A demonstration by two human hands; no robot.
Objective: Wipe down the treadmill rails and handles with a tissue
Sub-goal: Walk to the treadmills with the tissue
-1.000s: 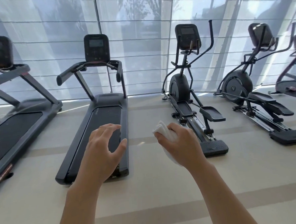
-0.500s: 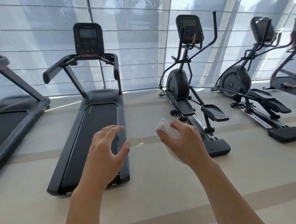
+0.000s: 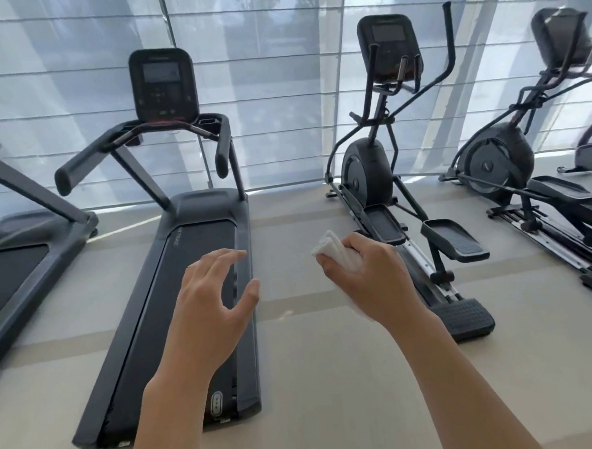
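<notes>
We are standing nearer the treadmill [image 3: 193,264] than before. Our right hand [image 3: 369,279] is gripping one folded tissue [image 3: 333,249]; our left hand [image 3: 212,297] is hovering, fingers spread. Two treadmills, two ellipticals.

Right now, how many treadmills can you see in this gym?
2. One treadmill stands straight ahead, under the left hand. A second treadmill sits at the left edge, partly cut off; more may lie beyond the frame.

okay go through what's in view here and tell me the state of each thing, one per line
Left hand: open, holding nothing.
Right hand: gripping the tissue.
Tissue: folded, clear of the machines.
Treadmill: untouched, console screen dim.
Elliptical: unoccupied.
</notes>
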